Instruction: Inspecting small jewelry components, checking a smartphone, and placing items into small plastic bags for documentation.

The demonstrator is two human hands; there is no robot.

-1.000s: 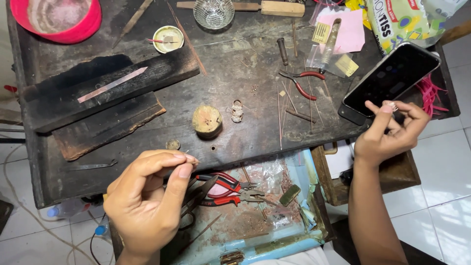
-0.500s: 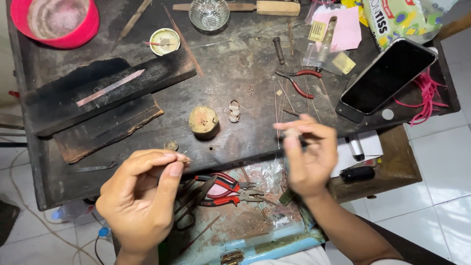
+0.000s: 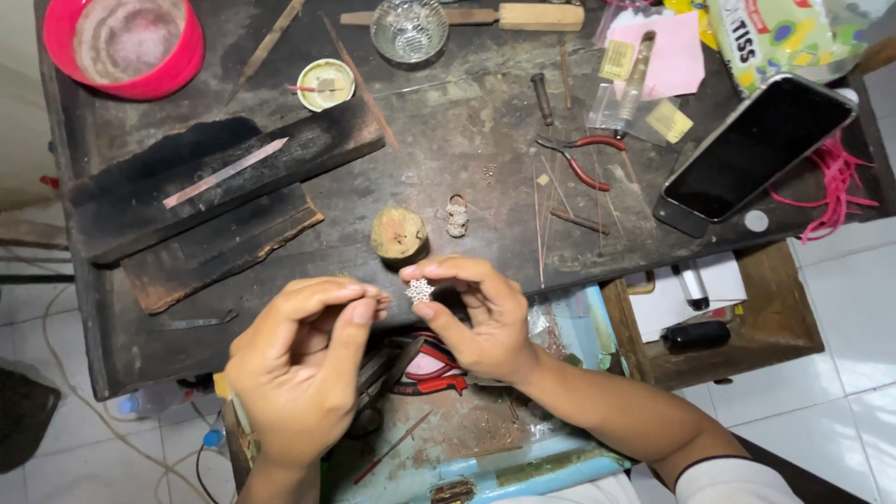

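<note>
- Head view: the right hand [image 3: 481,317], a second ago at the black phone [image 3: 756,149], is now brought to the left hand [image 3: 299,364].
- A small silver star-shaped ornament [image 3: 419,290] is pinched by right fingertips above the dark workbench [image 3: 467,140] edge; the left thumb and forefinger are closed together beside it, contents indiscernible.
- Handling of the ornament is judged resumed.

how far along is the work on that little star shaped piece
Done: the star-shaped metal piece looks fully formed. In hand: the right hand pinches it while the left hand meets it at fingertip. Left: a similar small piece lies untouched on the bench; how much finishing remains cannot be told.

Phone [image 3: 754,149] right of pliers [image 3: 581,159]
</note>
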